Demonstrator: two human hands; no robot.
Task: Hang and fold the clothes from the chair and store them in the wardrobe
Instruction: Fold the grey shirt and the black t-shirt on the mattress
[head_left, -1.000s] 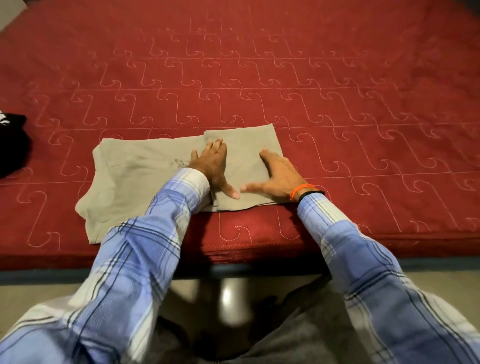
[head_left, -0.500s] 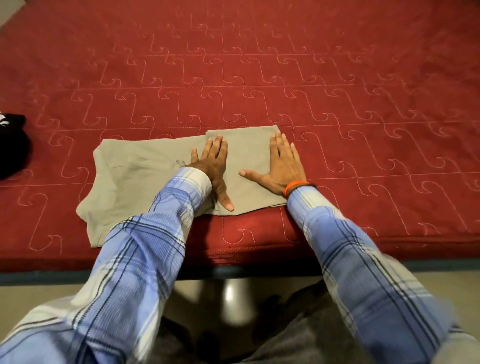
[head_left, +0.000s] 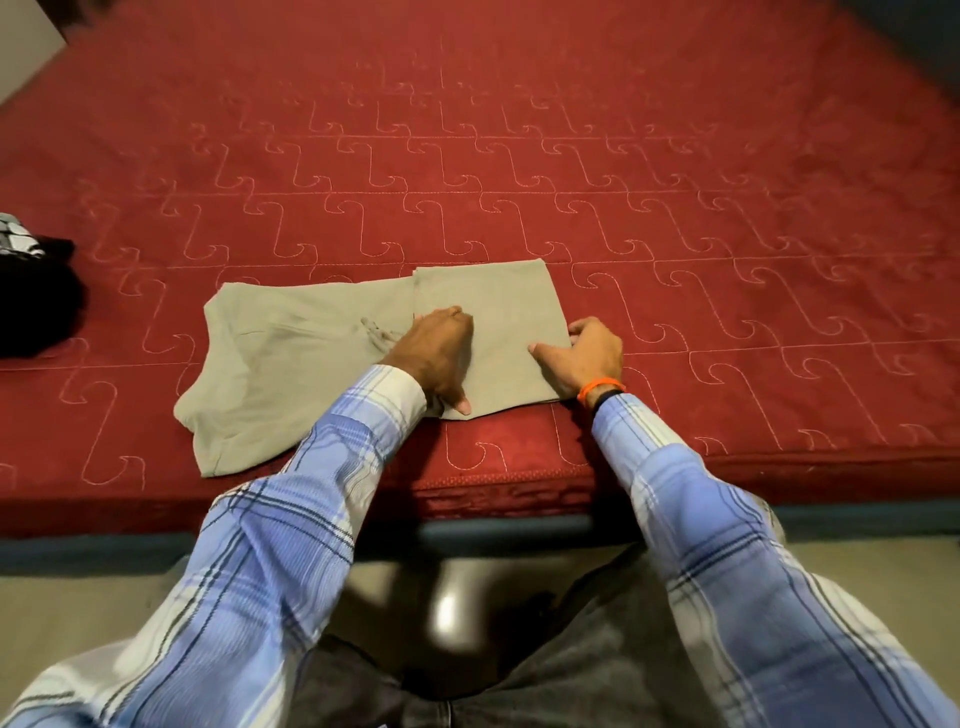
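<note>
Head view looks down at a red quilted bed (head_left: 519, 171) filling most of the frame. A khaki garment (head_left: 291, 364) lies near the bed's front edge, left of centre, its right part folded over into a neat rectangle. The left hand (head_left: 436, 353) presses on the fold at centre frame, fingers together and bent at the knuckles, thumb stretched toward the near edge. The right hand (head_left: 592, 353) sits at the rectangle's right edge, fingers curled over the cloth edge, thumb lying flat on top; an orange band (head_left: 600, 387) circles its wrist. A black garment (head_left: 31, 296) lies at the left edge of the frame.
</note>
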